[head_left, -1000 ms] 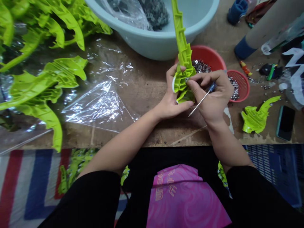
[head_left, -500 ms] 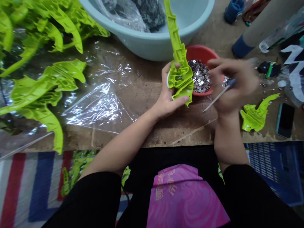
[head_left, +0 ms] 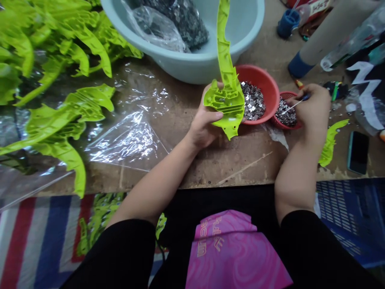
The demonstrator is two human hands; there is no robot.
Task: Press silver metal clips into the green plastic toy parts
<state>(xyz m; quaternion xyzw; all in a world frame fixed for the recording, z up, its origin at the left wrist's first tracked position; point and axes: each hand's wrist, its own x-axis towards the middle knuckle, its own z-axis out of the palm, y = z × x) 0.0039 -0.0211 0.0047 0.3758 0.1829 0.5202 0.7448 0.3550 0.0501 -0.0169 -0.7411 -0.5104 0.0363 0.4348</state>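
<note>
My left hand [head_left: 204, 120] is closed around a lime-green plastic part [head_left: 227, 94], thumb on its ribbed face. The part's long curved arm points away from me over the blue-grey basin [head_left: 192, 58]. My right hand [head_left: 315, 106] grips a thin screwdriver [head_left: 296, 105] by its dark handle. Its pale shaft reaches down and left over a small red basket [head_left: 278, 120] of shiny little metal pieces [head_left: 287, 114]. Between the hands, partly behind the green part, sits a red bowl [head_left: 269, 86] filled with small metal plates [head_left: 254, 102].
More green parts [head_left: 57, 120] are heaped at the left beside clear plastic film [head_left: 129, 136]. A bag of dark metal pieces [head_left: 189, 26] lies in the basin. At the right are a phone [head_left: 357, 152], another green piece [head_left: 330, 142] and a grey tube [head_left: 321, 38].
My right hand has moved right with the screwdriver, from beside the red bowl to over the small basket. The green part in my left hand has turned, its ribbed face now more toward me.
</note>
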